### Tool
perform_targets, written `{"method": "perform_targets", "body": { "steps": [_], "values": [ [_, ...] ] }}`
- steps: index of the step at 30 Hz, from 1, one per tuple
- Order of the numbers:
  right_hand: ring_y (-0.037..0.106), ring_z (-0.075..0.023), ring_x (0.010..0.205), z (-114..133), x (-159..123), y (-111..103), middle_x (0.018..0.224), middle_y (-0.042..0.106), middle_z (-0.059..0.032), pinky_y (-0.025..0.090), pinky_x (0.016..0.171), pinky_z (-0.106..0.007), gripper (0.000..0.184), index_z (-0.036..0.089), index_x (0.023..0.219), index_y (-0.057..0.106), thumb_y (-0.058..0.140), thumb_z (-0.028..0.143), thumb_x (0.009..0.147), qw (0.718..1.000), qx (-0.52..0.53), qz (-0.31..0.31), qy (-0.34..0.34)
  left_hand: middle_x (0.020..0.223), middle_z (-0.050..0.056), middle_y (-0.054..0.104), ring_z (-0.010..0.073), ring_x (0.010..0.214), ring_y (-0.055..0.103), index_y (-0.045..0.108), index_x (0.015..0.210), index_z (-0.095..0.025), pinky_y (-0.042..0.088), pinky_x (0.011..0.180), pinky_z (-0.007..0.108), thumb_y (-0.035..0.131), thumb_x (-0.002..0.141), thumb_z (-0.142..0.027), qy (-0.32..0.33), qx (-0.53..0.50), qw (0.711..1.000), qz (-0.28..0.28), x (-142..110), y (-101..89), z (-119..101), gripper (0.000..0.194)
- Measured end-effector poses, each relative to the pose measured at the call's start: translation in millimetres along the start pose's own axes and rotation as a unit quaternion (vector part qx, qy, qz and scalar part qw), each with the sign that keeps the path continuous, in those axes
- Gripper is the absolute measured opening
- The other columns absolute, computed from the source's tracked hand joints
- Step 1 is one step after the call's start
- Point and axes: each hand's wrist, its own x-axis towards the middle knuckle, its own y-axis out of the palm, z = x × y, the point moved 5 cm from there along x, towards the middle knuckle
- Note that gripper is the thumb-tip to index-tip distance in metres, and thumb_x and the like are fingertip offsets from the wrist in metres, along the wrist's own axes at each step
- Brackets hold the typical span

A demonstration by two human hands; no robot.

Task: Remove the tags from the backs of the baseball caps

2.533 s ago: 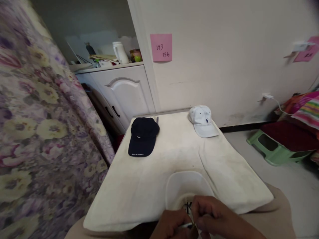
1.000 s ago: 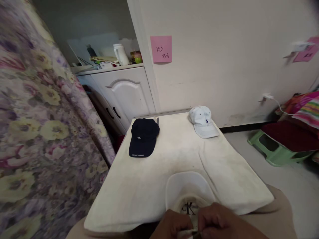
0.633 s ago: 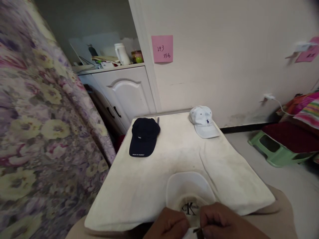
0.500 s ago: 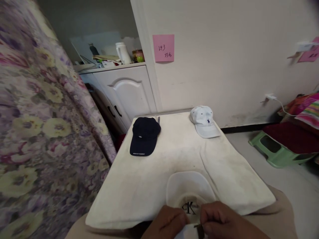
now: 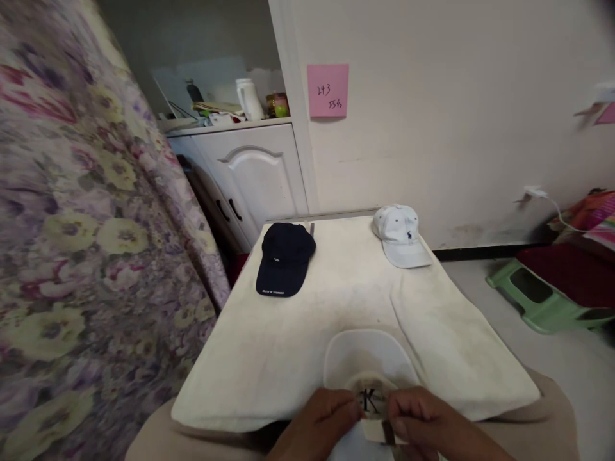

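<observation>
An off-white baseball cap (image 5: 369,351) lies at the near edge of the cloth-covered table, its brim pointing away from me and its hollow side showing. Black "K" lettering is visible inside its crown. My left hand (image 5: 323,416) is closed at the left of the cap's back opening, with thumb and fingers pinched on the strap (image 5: 373,430). On the other side, my right hand (image 5: 423,415) pinches the strap near a brownish, dark piece. The fingertips partly cover the strap and its fastening.
On the table (image 5: 288,352), a navy cap (image 5: 286,256) sits at the far left and a pale blue cap (image 5: 401,234) at the far right. A floral curtain (image 5: 96,243) hangs on the left. Beyond stand a white cabinet (image 5: 254,173) and, at right, a green stool (image 5: 533,291).
The view has turned slightly left, so the scene sits farther right. Between my hands, more of the pale strap now shows, and the fingers cover more of the lettering.
</observation>
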Motion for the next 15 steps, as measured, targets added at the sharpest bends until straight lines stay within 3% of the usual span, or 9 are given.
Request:
{"method": "perform_targets", "body": {
  "steps": [4,9,15],
  "values": [
    [0.033,-0.0054,0.046,-6.1,2.2,-3.4,0.056,0.044,0.0090,0.023,0.043,-0.018,0.034,0.017,0.076,0.060,0.076,0.047,0.083,1.000,-0.010,-0.006,0.010,0.063,-0.005,0.038,0.0116,0.060,0.033,0.051,0.069,-0.019,0.021,0.054,0.027,0.054,0.088,-0.038,-0.008,-0.010,1.000,0.013,0.8,1.8,2.0,0.027],
    [0.034,-0.0049,0.046,-8.9,3.3,-4.6,0.056,0.044,0.0087,0.024,0.043,-0.017,0.034,0.017,0.077,0.064,0.076,0.048,0.082,1.000,-0.016,-0.006,0.011,0.061,-0.006,0.036,0.0105,0.058,0.031,0.049,0.066,-0.020,0.019,0.053,0.027,0.057,0.085,-0.043,-0.029,-0.001,0.999,0.026,0.9,6.6,2.6,0.031],
    [0.035,-0.0056,0.048,-15.3,1.0,-7.1,0.060,0.046,0.0083,0.026,0.045,-0.017,0.025,0.020,0.087,0.072,0.078,0.043,0.080,1.000,0.003,-0.004,0.031,0.061,-0.007,0.034,0.0107,0.057,0.029,0.048,0.068,-0.020,0.017,0.054,0.029,0.053,0.085,-0.041,-0.028,-0.005,1.000,0.006,0.0,6.9,5.2,0.028]
  ]
}}
